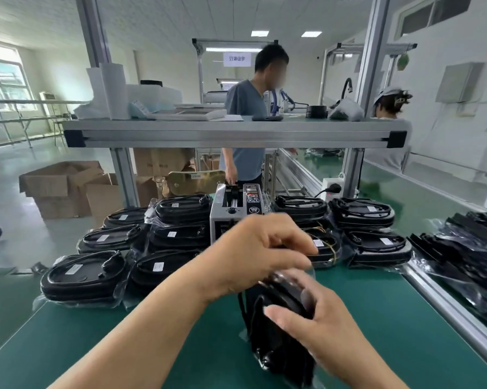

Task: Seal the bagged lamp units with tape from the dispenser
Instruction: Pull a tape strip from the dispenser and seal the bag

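Much of the scene is blurred by motion around the hands. The bagged lamp unit [278,327] being handled is seen only in part: its lower end is cut off by the bottom edge of the picture, and its right side is covered by the right hand [318,318]. It is stood on edge on the green bench mat [124,332], near the front and a little right of centre. The clear bag around it is hard to make out apart from some glare at the top.

The front of the tape dispenser [238,209] is hidden behind the left hand [253,248], so its outlet cannot be seen, and no strip of tape can be made out anywhere.

The right hand is wrapped around the unit's upper right side, with the thumb laid across the black face and the fingers hidden behind it. The left hand is held just above the top of the unit, fingers curled downward and close together; whether anything is pinched between them cannot be told, since the fingertips are smeared.

Stacks of bagged units [87,276] are ranged on the mat on both sides of the dispenser.
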`<move>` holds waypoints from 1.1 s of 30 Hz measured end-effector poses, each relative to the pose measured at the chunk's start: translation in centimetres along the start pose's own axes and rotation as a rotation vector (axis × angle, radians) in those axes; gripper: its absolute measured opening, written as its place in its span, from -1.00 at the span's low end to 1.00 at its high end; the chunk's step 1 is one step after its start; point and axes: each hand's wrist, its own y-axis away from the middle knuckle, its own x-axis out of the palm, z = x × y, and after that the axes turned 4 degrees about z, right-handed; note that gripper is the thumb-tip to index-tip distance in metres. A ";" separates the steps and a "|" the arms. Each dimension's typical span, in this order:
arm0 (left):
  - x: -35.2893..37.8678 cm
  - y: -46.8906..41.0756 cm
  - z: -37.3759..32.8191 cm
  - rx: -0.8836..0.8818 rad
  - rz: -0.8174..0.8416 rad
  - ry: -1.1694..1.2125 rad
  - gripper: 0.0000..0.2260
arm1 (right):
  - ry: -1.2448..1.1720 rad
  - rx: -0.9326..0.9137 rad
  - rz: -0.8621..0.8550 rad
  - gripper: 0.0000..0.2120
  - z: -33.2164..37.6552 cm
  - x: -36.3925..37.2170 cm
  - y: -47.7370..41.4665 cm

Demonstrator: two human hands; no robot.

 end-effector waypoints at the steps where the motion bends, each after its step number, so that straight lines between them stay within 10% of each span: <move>1: -0.6 0.1 0.6 -0.033 -0.103 0.055 -0.92 | -0.038 0.013 -0.059 -0.57 -0.2 -0.1 -0.1; 8: -1.2 1.2 11.7 -0.766 -0.873 0.570 -0.89 | -0.026 -0.030 -0.290 -0.58 -1.1 0.2 -0.2; 33: -0.2 -6.5 18.9 -1.136 -0.887 1.065 -0.91 | -0.086 -0.048 -0.336 -0.56 -2.1 0.1 -0.8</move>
